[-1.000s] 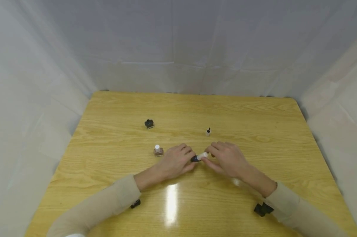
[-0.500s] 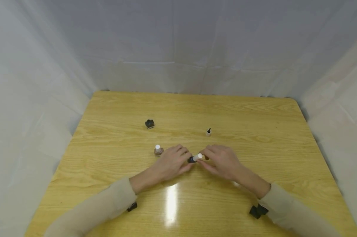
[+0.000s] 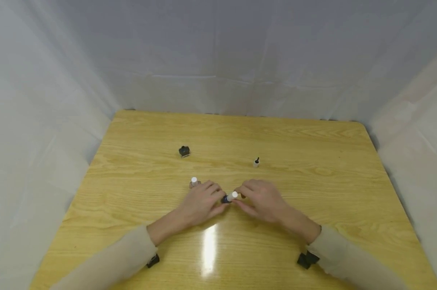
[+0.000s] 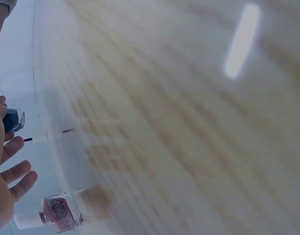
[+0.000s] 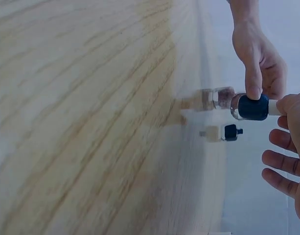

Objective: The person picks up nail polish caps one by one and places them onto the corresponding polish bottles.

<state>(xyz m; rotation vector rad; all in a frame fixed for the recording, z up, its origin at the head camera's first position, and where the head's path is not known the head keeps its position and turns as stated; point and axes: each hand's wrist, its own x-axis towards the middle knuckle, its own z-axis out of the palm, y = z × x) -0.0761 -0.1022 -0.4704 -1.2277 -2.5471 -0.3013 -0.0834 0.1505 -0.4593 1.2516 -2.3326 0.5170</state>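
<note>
A dark blue nail polish bottle [image 5: 252, 106] with a white cap [image 3: 232, 195] is held between both hands, just above the table. My left hand [image 3: 201, 203] pinches its glass body between thumb and fingers. The thumb and index finger of my right hand [image 3: 263, 200] grip the white cap, while its other fingers are spread loose in the right wrist view. Beside my left hand stands a pinkish glittery nail polish bottle [image 4: 60, 214] with its white cap on, partly hidden by that hand in the head view.
An uncapped dark nail polish bottle [image 3: 184, 152] stands farther back on the left. Right of it, a white cap with its brush pointing up [image 3: 256, 162] stands on the wooden table [image 3: 305, 161]. Pale sheets [image 3: 218, 56] hang around the table.
Both hands have moved left and slightly toward the body with the blue bottle. Its cap has tipped from slanting rightward to more upright. My left hand now covers part of the pinkish bottle.
</note>
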